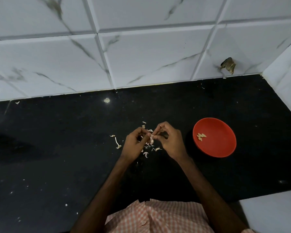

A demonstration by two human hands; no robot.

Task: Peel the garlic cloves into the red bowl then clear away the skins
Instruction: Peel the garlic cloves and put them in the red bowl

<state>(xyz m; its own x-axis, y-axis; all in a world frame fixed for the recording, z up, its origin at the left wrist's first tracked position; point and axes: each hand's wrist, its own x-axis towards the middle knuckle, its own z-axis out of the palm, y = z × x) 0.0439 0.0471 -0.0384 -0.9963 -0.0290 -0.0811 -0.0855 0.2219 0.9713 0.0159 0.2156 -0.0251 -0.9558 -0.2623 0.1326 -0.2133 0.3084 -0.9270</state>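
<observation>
Dead centre of the frame, your left hand [136,142] and right hand [171,140] are both curled in, pinching one garlic clove [151,138] between their fingertips. The red bowl [223,149] sits right of them holding a few peeled cloves [201,137], and skins [146,154] litter the black counter [57,148] underneath.

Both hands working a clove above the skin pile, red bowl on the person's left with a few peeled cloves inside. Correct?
No. Head view shows the red bowl on the person's right, beyond the right hand pinching the clove. Rest holds.
</observation>
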